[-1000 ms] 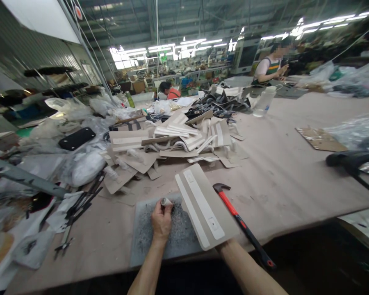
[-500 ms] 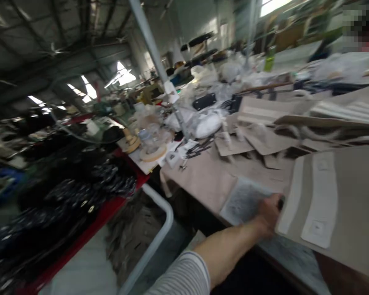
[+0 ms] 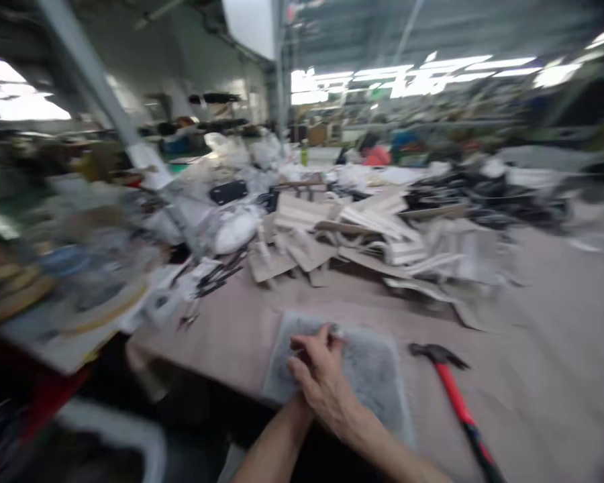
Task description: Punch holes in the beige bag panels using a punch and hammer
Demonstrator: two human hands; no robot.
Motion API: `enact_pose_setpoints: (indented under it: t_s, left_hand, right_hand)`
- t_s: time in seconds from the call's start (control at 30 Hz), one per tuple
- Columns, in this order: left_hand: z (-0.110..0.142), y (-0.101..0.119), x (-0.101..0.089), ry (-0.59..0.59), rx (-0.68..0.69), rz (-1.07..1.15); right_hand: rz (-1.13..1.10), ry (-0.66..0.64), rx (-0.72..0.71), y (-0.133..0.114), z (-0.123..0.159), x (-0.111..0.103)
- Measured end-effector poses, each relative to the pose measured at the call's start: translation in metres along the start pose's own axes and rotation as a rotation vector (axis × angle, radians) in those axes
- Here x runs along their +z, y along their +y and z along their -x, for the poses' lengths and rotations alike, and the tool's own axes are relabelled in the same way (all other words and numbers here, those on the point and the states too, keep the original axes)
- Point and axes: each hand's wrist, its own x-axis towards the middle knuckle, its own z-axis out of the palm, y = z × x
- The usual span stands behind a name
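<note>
Both of my hands are together over a grey, marked slab (image 3: 377, 376) at the table's front edge. My right hand (image 3: 325, 379) lies across my left, its fingers bent, with the thumb and forefinger a little apart. At its fingertips is a small, pale, shiny piece (image 3: 336, 331), too blurred to name. My left hand (image 3: 300, 405) is mostly covered by the right; its wrist shows, but its fingers are hidden. To the right of the slab lies a claw hammer (image 3: 453, 389) with a red and black handle, touched by neither hand.
Beige panels with white strips (image 3: 362, 235) are heaped behind the slab. Small dark tools (image 3: 216, 278) and clear plastic bags (image 3: 236, 228) lie to the left, beside a slanted metal post (image 3: 90, 87). Black pieces (image 3: 493, 194) are piled at the back right. A person in red (image 3: 377, 155) is far off.
My view has swung right, bringing the hammer and my right hand into sight. The striped beige panel that stood close at the right is gone from there. My hands are now together over the slab.
</note>
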Motion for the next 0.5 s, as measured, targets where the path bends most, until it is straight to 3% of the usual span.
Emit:
enact_pose_setpoints:
  t_s: [0.07,0.13,0.27,0.37,0.5]
  left_hand:
    - [-0.010,-0.009,0.041,-0.216,-0.015,0.028]
    - [-0.017,-0.019,0.063,-0.340,-0.008,-0.077]
    - [-0.025,-0.039,0.064,-0.351,0.001,-0.340]
    - [-0.025,-0.045,0.057,-0.354,-0.008,-0.404]
    - [-0.024,-0.041,0.058,-0.370,-0.035,-0.445]
  right_hand:
    - [0.095,0.170,0.082,0.030,-0.017,-0.050]
    - [0.273,0.329,0.202,0.060,-0.027,-0.101]
    - [0.627,0.516,0.406,0.110,-0.034,-0.181]
    - [0.737,0.550,0.440,0.132,-0.042,-0.210]
    - [0.895,0.508,0.452,0.141,-0.059,-0.226]
